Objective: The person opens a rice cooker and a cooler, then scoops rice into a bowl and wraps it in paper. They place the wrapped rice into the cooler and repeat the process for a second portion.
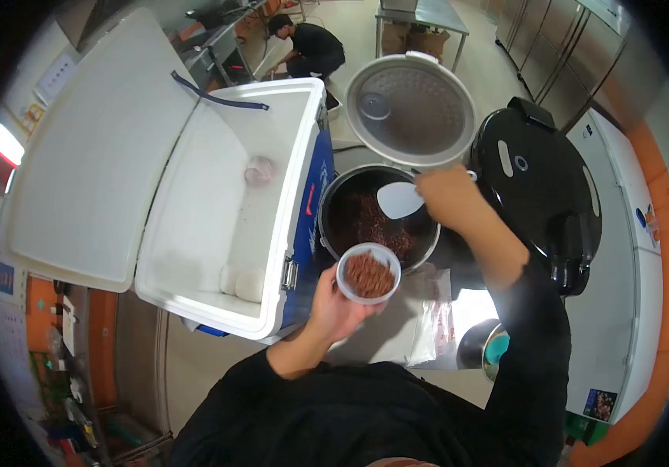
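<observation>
My left hand [337,310] is closed around a clear round plastic tub [368,273] filled with reddish-brown cooked rice or grain. My right hand [449,198] grips a white rice paddle [400,200], its flat blade over the open cooker pot [328,230]. Dark reddish grain [385,233] lies in the bottom of that pot. The tub sits just in front of the pot's near rim. Behind the pot, the cooker's silver inner lid [410,109] stands raised. The paddle's handle is mostly hidden in my fist.
A large white-and-blue cooler [315,156] stands open on the left, with round wrapped items [258,171] inside. To the right is a closed black cooker [537,187]. Plastic bags [433,319] and a metal pot [474,346] lie nearer me. A person [307,48] crouches at the back.
</observation>
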`<action>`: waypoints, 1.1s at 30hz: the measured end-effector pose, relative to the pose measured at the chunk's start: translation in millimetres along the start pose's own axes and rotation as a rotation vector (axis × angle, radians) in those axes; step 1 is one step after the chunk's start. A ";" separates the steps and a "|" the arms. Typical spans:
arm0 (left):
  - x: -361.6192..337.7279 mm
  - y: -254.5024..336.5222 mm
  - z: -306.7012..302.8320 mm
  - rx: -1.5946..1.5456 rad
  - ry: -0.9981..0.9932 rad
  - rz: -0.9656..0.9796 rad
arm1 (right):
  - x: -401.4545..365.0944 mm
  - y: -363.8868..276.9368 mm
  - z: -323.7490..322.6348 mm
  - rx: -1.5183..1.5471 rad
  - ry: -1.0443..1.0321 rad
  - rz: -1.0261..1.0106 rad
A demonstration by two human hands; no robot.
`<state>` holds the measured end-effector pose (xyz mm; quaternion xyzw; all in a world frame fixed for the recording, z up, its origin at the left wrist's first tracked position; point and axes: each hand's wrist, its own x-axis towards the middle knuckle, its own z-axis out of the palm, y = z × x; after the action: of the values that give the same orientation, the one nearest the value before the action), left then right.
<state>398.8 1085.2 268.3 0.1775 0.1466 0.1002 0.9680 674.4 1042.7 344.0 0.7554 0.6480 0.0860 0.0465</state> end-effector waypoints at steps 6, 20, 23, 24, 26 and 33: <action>-48.3 -25.1 -75.3 0.038 0.299 -0.222 | 38.8 -21.7 86.1 -0.124 -0.100 -0.133; -21.6 -35.0 -116.1 0.108 0.241 -0.131 | 65.5 -26.6 131.3 -0.091 -0.200 -0.478; -17.3 -31.7 -114.5 0.106 0.229 -0.096 | 61.9 -33.5 134.0 -0.021 -0.291 -0.494; -17.5 -30.8 -113.0 0.115 0.255 -0.098 | 60.1 -36.8 134.4 0.009 -0.338 -0.489; -17.6 -28.5 -109.2 0.133 0.301 -0.103 | 57.9 -46.8 136.4 0.020 -0.357 -0.508; -19.7 -28.7 -106.2 0.102 0.332 -0.070 | 68.7 -37.2 131.4 0.425 -0.577 -0.456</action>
<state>350.5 1087.4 167.5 0.2024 0.3153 0.0868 0.9231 673.2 1121.6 213.1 0.5786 0.7622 -0.2769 0.0868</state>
